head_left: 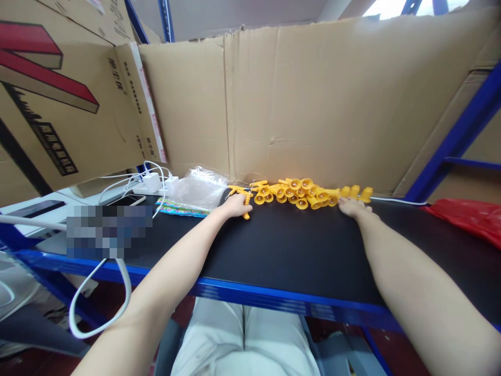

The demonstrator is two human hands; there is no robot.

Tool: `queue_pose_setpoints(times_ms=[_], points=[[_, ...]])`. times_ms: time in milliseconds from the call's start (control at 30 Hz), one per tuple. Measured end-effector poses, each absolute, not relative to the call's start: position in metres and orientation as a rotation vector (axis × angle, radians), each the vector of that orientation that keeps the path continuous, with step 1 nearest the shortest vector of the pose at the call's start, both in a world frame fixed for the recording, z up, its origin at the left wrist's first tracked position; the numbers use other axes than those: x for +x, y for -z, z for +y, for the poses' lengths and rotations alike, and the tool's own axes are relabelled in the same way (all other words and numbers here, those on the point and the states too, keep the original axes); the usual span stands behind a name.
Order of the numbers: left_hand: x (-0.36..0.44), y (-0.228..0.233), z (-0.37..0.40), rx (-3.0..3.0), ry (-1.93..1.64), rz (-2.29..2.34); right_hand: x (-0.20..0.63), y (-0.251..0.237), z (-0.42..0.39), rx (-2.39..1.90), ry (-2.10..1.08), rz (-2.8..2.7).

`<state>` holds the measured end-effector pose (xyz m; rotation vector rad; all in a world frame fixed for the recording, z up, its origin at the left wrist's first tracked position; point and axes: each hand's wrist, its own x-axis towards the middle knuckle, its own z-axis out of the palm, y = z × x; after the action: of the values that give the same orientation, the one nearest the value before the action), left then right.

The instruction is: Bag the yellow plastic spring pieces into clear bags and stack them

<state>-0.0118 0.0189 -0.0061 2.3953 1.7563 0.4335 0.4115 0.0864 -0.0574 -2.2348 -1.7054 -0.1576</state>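
Against the cardboard at the back of the black tabletop lies a pile of yellow funnel-shaped pieces (301, 202), many with a shiny centre facing me. My left hand (235, 207) is closed around a yellow ribbed stick-like piece (247, 200) at the pile's left end. Other thin yellow pieces (237, 188) lie just behind that hand. At the right end, my right hand (352, 207) touches a few yellow cup-ended pieces (355, 191) set side by side. Its fingers are partly hidden, so its grip on them is unclear.
Clear plastic bags (201, 189) lie left of my left hand, near white chargers (152, 183) and cables. A red plastic bag (469, 216) rests at the far right. A tall cardboard sheet (332, 104) walls the back; a blue metal edge (274, 302) runs along the front.
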Motion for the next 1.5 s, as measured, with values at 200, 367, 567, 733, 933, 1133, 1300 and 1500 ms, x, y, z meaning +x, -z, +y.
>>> queue_pose_setpoints(times_ms=[200, 367, 567, 733, 933, 1133, 1300, 1500], points=[[-0.012, 0.008, 0.02, 2.413, -0.464, 1.726, 0.399, 0.052, 0.056, -2.347, 0.013, -1.646], [-0.013, 0.008, 0.02, 2.42, -0.455, 1.731, 0.391, 0.043, 0.039, -2.27, 0.07, -1.513], [-0.012, 0.009, 0.02, 2.493, -0.443, 1.748, 0.379, 0.021, 0.024, -2.032, 0.19, -1.262], [-0.013, 0.011, 0.021, 2.575, -0.451, 1.664, 0.346, -0.014, 0.018, -1.692, 0.338, -1.255], [-0.014, 0.011, 0.021, 2.613, -0.436, 1.626, 0.288, -0.051, 0.006, -1.563, 0.252, -1.547], [-0.014, 0.01, 0.019, 2.62, -0.457, 1.608, 0.248, -0.049, -0.005, -1.324, 0.046, -2.242], [-0.014, 0.01, 0.02, 2.614, -0.468, 1.592, 0.232, -0.033, -0.004, -1.215, 0.156, -2.409], [-0.014, 0.01, 0.02, 2.616, -0.453, 1.597, 0.233, -0.02, 0.005, -1.15, 0.194, -2.421]])
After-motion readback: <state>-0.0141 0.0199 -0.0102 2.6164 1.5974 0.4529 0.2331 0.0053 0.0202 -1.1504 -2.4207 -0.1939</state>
